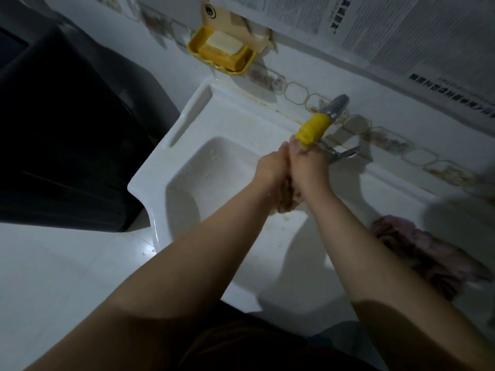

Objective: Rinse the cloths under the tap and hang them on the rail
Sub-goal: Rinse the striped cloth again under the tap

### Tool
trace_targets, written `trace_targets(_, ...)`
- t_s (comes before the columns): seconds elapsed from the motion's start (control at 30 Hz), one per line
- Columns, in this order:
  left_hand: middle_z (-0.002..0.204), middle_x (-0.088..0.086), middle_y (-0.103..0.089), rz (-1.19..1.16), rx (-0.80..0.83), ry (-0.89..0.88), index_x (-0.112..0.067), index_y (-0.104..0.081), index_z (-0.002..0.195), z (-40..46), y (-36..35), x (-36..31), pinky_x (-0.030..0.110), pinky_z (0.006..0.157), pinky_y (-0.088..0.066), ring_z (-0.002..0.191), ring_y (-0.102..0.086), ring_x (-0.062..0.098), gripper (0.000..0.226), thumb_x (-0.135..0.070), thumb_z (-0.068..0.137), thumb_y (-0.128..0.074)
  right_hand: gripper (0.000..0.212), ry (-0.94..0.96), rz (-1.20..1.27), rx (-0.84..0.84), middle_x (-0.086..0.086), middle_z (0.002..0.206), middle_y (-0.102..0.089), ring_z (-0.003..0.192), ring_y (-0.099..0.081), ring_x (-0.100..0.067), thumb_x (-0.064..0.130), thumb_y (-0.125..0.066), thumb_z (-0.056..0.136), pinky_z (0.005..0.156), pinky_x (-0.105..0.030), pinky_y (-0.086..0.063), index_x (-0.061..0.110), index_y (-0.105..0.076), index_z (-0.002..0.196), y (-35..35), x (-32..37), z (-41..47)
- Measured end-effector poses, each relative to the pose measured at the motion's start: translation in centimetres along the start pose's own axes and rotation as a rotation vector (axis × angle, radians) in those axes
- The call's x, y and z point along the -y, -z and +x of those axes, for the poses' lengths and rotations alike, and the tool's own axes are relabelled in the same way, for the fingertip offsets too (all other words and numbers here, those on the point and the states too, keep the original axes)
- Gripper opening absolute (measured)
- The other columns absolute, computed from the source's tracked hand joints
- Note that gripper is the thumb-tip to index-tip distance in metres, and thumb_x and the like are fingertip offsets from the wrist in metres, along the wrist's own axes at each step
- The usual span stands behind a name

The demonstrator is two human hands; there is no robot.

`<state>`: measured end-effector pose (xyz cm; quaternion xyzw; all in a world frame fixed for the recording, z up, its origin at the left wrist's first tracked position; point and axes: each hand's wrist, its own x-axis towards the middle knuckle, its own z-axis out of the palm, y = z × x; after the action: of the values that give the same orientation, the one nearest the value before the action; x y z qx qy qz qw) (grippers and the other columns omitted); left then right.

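A brownish cloth was being squeezed between the left hand and right hand, fingers closed tight around it, right under the yellow-tipped tap over the sink. A pink cloth was left waiting on the counter. No rail was seen, so probably nothing hung yet.

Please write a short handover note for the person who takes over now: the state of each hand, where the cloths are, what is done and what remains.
Left hand and right hand: pressed together under the yellow tap spout, both closed on a brownish cloth that hangs below them over the sink.
Pink cloth: lies bunched on the counter to the right of the basin, untouched.
Done: rinsing of the first cloth has begun.
Left: finish this cloth, rinse the pink one, hang both. No rail is in view.
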<state>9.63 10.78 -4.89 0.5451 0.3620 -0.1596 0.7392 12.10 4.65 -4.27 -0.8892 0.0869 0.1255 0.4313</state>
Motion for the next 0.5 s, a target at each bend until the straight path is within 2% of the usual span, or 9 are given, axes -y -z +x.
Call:
trace_targets(0.03,0.093,0.018,-0.068,0.022,-0.011,0.004,0.001,-0.066,0.103,0.0,-0.5,0.1,0.033,0.070,-0.053,0.072,-0.062,0.024,0.051,-0.044,0.098,-0.045,0.026,-0.024,-0.035,-0.026,-0.005,0.074,-0.060,0.076,-0.058,-0.028,0.030,-0.048,0.096,0.061,-0.027,-0.036,0.013,-0.057,0.078,0.3,0.1,0.8)
trace_targets(0.1,0.101,0.017,-0.067,0.050,-0.072,-0.020,0.002,-0.065,0.109,-0.2,-0.4,-0.2,0.030,0.075,-0.051,0.084,-0.062,0.024,0.048,-0.039,0.100,-0.043,0.027,-0.022,0.011,-0.043,0.001,0.065,-0.051,0.072,-0.053,-0.024,0.023,-0.046,0.097,0.056,-0.022,-0.029,0.013,-0.052,0.073,0.4,0.2,0.8)
trace_targets(0.17,0.114,0.018,-0.065,0.126,-0.072,-0.067,-0.001,-0.059,0.120,1.0,0.5,-0.7,0.031,0.091,-0.047,0.106,-0.061,0.027,0.045,-0.037,0.103,-0.037,0.032,0.024,0.085,-0.015,0.001,0.062,-0.053,0.066,-0.055,-0.022,0.030,-0.046,0.098,0.056,-0.026,-0.033,0.012,-0.054,0.074,-0.2,0.1,-1.0)
trace_targets(0.2,0.121,0.019,-0.062,0.156,-0.056,-0.072,-0.004,-0.056,0.124,1.3,0.8,-0.6,0.030,0.092,-0.044,0.111,-0.059,0.028,0.045,-0.037,0.104,-0.033,0.034,0.033,0.090,0.004,-0.001,0.065,-0.057,0.068,-0.058,-0.022,0.036,-0.045,0.097,0.058,-0.027,-0.038,0.012,-0.057,0.076,-0.5,0.2,-1.9)
trace_targets(0.23,0.123,0.020,-0.062,0.164,-0.043,-0.040,-0.005,-0.056,0.125,1.5,1.0,-0.3,0.029,0.091,-0.046,0.111,-0.059,0.028,0.047,-0.039,0.104,-0.032,0.037,0.027,0.080,0.015,-0.005,0.070,-0.062,0.072,-0.061,-0.024,0.041,-0.044,0.096,0.063,-0.029,-0.044,0.013,-0.060,0.078,-0.9,-0.1,-2.0)
trace_targets(0.3,0.113,0.023,-0.066,0.207,0.011,-0.012,-0.001,-0.064,0.113,1.1,1.1,0.1,0.035,0.089,-0.052,0.102,-0.064,0.030,0.058,-0.050,0.100,-0.036,0.039,-0.018,0.023,0.002,-0.013,0.084,-0.068,0.084,-0.064,-0.031,0.047,-0.043,0.092,0.075,-0.037,-0.051,0.015,-0.061,0.079,-0.6,-0.6,-1.1)
trace_targets(0.37,0.099,0.019,-0.071,0.175,0.051,0.006,-0.004,-0.069,0.101,0.6,1.3,0.4,0.037,0.089,-0.054,0.093,-0.068,0.028,0.061,-0.057,0.096,-0.039,0.029,-0.043,-0.077,0.067,-0.017,0.099,-0.067,0.093,-0.062,-0.035,0.036,-0.044,0.095,0.079,-0.036,-0.050,0.014,-0.062,0.086,0.4,-1.3,0.3)
trace_targets(0.43,0.082,0.008,-0.071,0.005,0.175,0.055,-0.010,-0.067,0.092,0.5,2.0,-0.1,0.032,0.078,-0.055,0.079,-0.067,0.021,0.050,-0.052,0.098,-0.039,0.021,-0.077,-0.184,0.276,-0.015,0.103,-0.062,0.083,-0.061,-0.032,0.012,-0.046,0.096,0.069,-0.028,-0.048,0.002,-0.061,0.108,1.4,-2.6,0.9)
trace_targets(0.5,0.073,0.001,-0.065,-0.159,0.315,0.115,-0.014,-0.062,0.090,0.4,3.4,-1.4,0.029,0.068,-0.052,0.070,-0.061,0.018,0.039,-0.043,0.102,-0.037,0.022,-0.243,-0.329,0.497,-0.011,0.092,-0.059,0.064,-0.054,-0.024,0.006,-0.043,0.096,0.062,-0.028,-0.051,0.003,-0.058,0.112,2.3,-3.6,1.0)
